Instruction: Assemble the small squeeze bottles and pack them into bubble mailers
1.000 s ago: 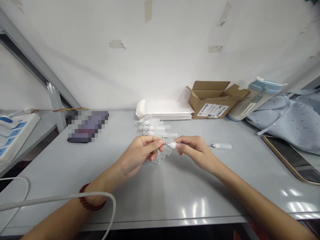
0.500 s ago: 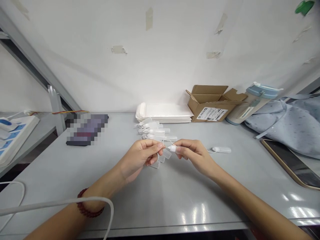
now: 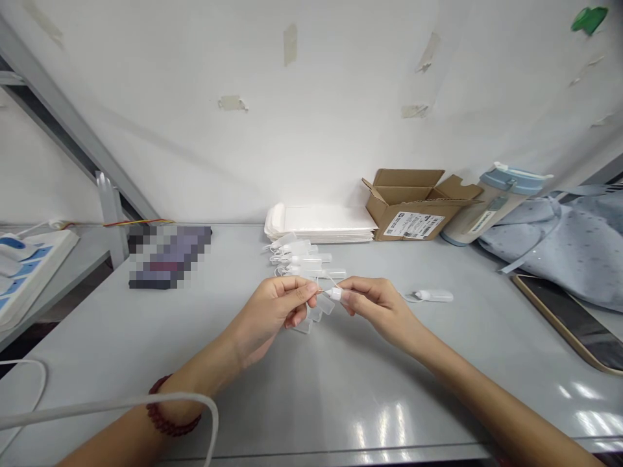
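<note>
My left hand is closed in a pinch over the grey table, holding a thin wire end, with a few small clear plastic caps hanging below its fingers. My right hand is closed on a small white plastic piece, its tip almost touching the left fingertips. Just behind the hands lies a cluster of several small clear tubes with white leads. One more small white piece lies alone to the right.
A stack of white sheets, an open cardboard box and a tilted blue-lidded bottle stand at the back. Blue cloth and a dark tablet lie right. A power strip and white cable are left.
Both hands stay together in the same pinch; the view has shifted slightly so everything sits a little lower. Nothing was picked up or let go.
</note>
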Action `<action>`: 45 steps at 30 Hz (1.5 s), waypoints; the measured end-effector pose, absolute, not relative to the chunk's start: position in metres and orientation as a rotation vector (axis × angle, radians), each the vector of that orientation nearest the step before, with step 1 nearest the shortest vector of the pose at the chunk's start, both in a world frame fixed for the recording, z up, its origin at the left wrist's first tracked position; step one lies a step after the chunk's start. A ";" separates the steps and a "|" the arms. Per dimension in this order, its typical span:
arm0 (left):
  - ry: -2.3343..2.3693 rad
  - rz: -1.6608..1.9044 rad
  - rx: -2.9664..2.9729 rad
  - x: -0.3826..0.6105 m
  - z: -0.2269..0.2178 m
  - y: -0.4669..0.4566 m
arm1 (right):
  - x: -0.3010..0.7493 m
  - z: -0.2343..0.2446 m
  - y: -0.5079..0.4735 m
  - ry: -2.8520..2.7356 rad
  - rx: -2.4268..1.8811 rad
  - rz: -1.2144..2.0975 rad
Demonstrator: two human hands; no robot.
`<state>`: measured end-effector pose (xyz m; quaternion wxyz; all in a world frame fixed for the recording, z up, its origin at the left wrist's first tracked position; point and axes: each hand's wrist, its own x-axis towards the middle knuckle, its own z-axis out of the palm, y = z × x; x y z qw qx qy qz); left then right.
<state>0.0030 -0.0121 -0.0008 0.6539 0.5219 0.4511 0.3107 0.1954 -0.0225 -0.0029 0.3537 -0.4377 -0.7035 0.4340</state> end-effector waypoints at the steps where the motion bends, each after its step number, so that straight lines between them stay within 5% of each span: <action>1: 1.047 0.719 1.204 0.003 -0.001 -0.013 | 0.195 -0.003 -0.023 -1.831 -1.135 1.115; 45: 1.144 0.773 1.333 0.007 -0.004 -0.021 | 0.190 0.000 -0.030 -2.044 -1.141 0.996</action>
